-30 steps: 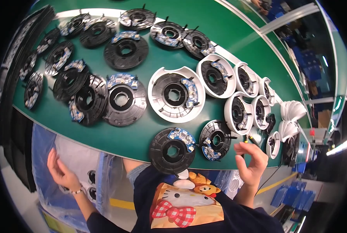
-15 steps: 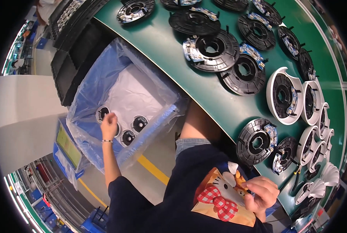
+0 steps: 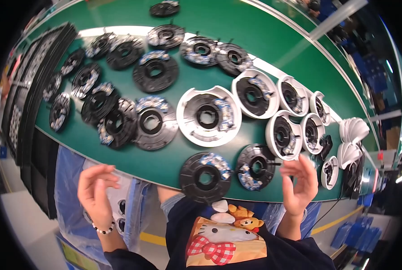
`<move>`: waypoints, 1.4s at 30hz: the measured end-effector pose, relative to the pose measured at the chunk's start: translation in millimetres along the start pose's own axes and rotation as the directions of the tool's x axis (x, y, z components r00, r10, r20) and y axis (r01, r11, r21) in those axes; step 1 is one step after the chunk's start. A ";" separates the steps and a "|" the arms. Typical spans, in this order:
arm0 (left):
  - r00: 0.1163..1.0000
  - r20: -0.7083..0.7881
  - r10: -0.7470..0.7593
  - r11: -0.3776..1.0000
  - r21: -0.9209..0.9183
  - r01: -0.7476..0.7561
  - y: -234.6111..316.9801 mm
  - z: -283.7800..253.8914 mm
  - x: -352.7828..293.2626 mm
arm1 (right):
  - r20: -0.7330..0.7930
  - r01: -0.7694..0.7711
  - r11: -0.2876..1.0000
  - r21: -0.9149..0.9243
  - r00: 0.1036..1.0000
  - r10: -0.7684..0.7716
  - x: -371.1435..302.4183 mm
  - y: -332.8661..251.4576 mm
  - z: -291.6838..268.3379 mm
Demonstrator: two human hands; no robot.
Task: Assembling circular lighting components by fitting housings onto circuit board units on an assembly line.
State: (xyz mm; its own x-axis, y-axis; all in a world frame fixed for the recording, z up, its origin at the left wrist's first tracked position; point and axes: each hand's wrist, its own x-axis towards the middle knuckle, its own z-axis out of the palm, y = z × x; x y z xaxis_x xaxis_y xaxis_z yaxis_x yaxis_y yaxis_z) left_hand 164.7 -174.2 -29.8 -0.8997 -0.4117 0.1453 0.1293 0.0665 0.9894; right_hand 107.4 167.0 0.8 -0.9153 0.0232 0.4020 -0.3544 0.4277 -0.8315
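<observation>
My left hand (image 3: 97, 191) hovers by the table's front edge, over the blue-lined bin (image 3: 70, 184). Its fingers are loosely bent and apart, with nothing in them. Off to the right, my right hand (image 3: 300, 184) is raised with thumb and fingers apart and also holds nothing. Closest to it are a black round disc with a blue circuit board (image 3: 256, 165) and a white ring-shaped housing (image 3: 270, 143) with a black disc inside. Another black disc (image 3: 194, 180) lies at the table's edge between my hands. A larger white housing (image 3: 183, 121) stands behind it.
Several more black discs with circuit boards (image 3: 153, 74) cover the left and back of the green table (image 3: 237, 45). White housings (image 3: 279, 83) stand grouped at the right, beside stacked white curved shells (image 3: 354, 130). Black trays (image 3: 34, 90) are stacked at the far left.
My view has swung from the bin to the table. My left hand has come up out of the bin, empty. My right hand has moved from before my chest to over the table's edge.
</observation>
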 end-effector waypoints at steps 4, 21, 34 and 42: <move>0.866 0.454 -0.208 0.969 -0.024 0.246 21.7 72.2 38.0 | 0.034 0.100 0.922 -0.373 0.995 -0.094 5.1 21.6 -40.3; 0.308 0.758 -0.575 0.660 0.652 -0.373 -5.7 195.0 189.5 | -0.028 0.081 0.971 -0.224 0.996 -0.089 -19.3 40.1 -67.2; 0.627 0.742 -0.238 0.970 0.217 0.111 56.1 80.1 180.0 | 0.033 0.153 0.982 -0.111 0.988 -0.150 -12.8 14.7 -35.2; 0.977 -0.186 -0.108 0.990 -0.110 0.089 23.2 -150.6 31.4 | 0.572 0.400 0.913 0.087 0.730 -0.374 -27.2 -20.4 30.8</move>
State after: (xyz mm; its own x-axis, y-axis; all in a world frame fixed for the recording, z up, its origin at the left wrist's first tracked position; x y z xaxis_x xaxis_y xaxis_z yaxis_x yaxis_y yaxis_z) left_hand 202.3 -322.5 -1.2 -0.8149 -0.5785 0.0361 0.0943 -0.0709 0.9930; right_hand 133.6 129.7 -5.0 -0.6447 -0.6603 0.3851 -0.7059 0.3209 -0.6315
